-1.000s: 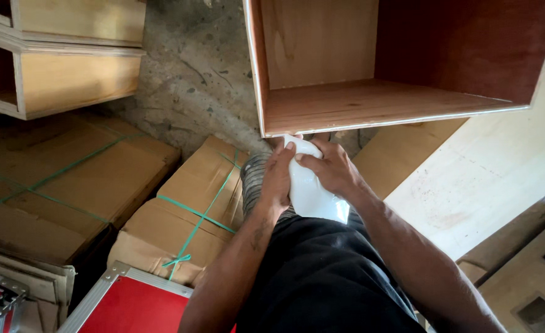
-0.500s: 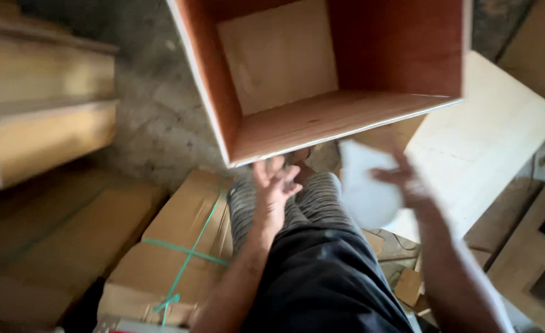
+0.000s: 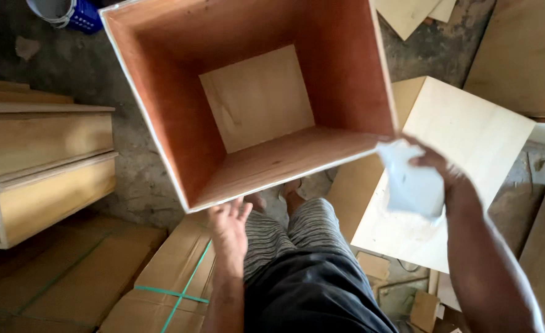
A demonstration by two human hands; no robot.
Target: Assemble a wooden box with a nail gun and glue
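Our right hand (image 3: pixel 435 169) grips a white cloth (image 3: pixel 411 182) beside the wooden box (image 3: pixel 254 98). Our left hand (image 3: pixel 228 223) hangs below it, fingers loosely apart.

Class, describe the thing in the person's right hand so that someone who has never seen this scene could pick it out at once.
Start at the big open wooden box with the reddish-brown inside, then go to its lower right corner. There the right hand grips a crumpled white cloth. It is the only soft white thing among stiff boards.
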